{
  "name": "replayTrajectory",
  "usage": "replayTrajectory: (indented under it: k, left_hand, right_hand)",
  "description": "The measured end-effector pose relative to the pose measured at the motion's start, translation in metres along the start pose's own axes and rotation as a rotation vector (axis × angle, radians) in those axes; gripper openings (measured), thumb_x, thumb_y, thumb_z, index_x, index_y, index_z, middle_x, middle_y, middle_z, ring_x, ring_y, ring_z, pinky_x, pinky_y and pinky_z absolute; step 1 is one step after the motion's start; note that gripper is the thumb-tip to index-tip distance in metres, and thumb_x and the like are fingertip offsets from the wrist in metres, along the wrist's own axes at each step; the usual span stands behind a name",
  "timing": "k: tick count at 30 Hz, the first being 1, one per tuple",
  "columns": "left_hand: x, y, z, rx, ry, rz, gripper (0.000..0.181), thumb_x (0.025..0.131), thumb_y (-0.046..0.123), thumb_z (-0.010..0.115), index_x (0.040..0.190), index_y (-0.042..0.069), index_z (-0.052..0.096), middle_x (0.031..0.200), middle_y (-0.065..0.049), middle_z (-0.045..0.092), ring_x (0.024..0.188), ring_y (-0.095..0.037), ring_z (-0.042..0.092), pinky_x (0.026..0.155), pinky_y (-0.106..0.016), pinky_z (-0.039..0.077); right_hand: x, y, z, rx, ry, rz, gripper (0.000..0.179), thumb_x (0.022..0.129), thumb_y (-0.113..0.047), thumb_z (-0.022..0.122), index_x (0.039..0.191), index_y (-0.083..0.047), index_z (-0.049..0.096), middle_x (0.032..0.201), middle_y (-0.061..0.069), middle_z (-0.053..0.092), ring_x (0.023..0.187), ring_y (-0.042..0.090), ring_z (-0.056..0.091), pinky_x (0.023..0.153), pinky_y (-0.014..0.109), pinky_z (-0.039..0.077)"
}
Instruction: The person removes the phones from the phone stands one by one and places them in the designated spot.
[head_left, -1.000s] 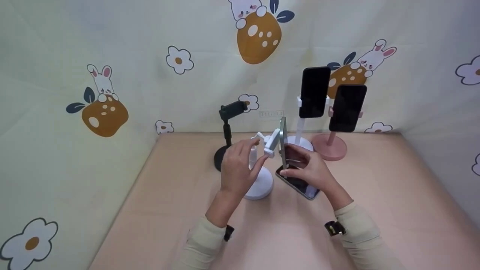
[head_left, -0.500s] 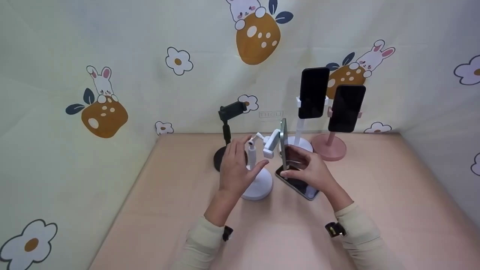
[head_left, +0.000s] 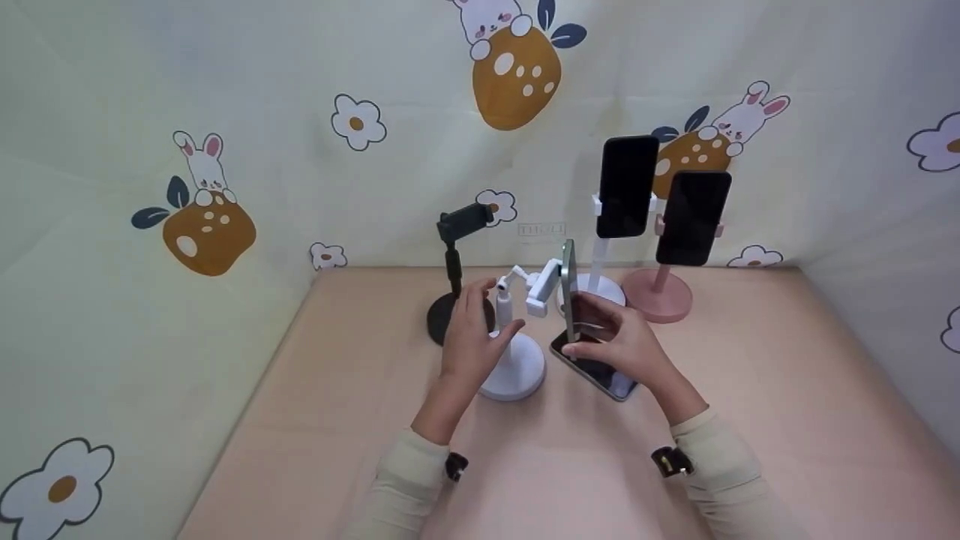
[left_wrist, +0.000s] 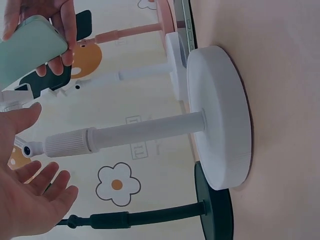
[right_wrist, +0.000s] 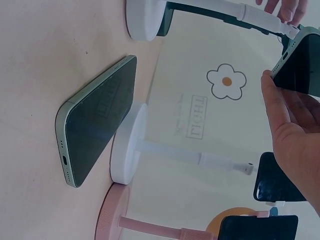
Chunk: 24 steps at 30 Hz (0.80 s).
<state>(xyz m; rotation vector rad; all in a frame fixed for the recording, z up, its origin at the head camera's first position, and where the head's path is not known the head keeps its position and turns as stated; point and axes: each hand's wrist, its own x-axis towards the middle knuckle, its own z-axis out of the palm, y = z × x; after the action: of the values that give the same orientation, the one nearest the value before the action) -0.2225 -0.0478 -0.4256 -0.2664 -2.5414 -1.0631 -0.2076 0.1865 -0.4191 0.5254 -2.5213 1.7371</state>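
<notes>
A white phone stand (head_left: pixel 519 371) stands in the middle of the table, its clamp (head_left: pixel 542 291) tilted to the right. My left hand (head_left: pixel 471 334) is just left of its pole, fingers spread and relaxed, with a gap to the clamp. In the left wrist view, that hand (left_wrist: pixel 35 197) holds nothing. My right hand (head_left: pixel 626 337) grips a pale green smartphone (head_left: pixel 568 281) upright between thumb and fingers, close beside the clamp. Whether phone and clamp touch, I cannot tell. Below it a second smartphone (right_wrist: pixel 97 120) lies on the table, screen up.
Behind on the right, a white stand (head_left: pixel 607 283) and a pink stand (head_left: pixel 660 300) each carry a black-screened phone. A black stand (head_left: pixel 454 259) is at the back left, partly behind my left hand. A printed cloth (head_left: pixel 285 187) hangs behind the table (head_left: pixel 360 420).
My left hand has come off the white clamp and drawn back slightly to the left, its thumb lowered away. The right hand and its smartphone have hardly moved.
</notes>
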Motion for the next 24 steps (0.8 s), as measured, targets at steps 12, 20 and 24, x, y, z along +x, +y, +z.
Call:
replayTrajectory:
  k: [12, 20, 24]
  left_hand:
    - [0.003, -0.009, 0.007, -0.166, -0.043, -0.069, 0.06, 0.088, 0.024, 0.077, 0.138, 0.015, 0.045, 0.142, -0.005, 0.052, 0.131, -0.025, 0.055, 0.112, -0.041, 0.046]
    - [0.006, -0.01, 0.011, -0.2, -0.059, -0.105, 0.05, 0.091, 0.019, 0.074, 0.134, 0.012, 0.05, 0.14, -0.008, 0.053, 0.131, -0.028, 0.056, 0.112, -0.042, 0.045]
    - [0.007, -0.01, 0.012, -0.219, -0.067, -0.125, 0.046, 0.092, 0.019, 0.072, 0.133, 0.012, 0.053, 0.135, -0.007, 0.057, 0.128, -0.025, 0.059, 0.111, -0.039, 0.047]
  right_hand:
    - [0.0, 0.003, -0.001, -0.011, 0.001, 0.015, 0.08, 0.079, -0.02, 0.085, 0.147, -0.004, 0.046, 0.138, 0.02, 0.06, 0.125, 0.035, 0.062, 0.105, 0.043, 0.05]
    - [-0.001, 0.005, -0.001, -0.033, 0.002, 0.04, 0.084, 0.077, -0.024, 0.087, 0.148, -0.007, 0.045, 0.141, 0.018, 0.059, 0.126, 0.033, 0.062, 0.105, 0.042, 0.05]
    - [-0.002, 0.007, -0.001, -0.023, 0.001, 0.039, 0.083, 0.078, -0.023, 0.086, 0.148, -0.006, 0.045, 0.141, 0.02, 0.058, 0.126, 0.036, 0.061, 0.105, 0.044, 0.05]
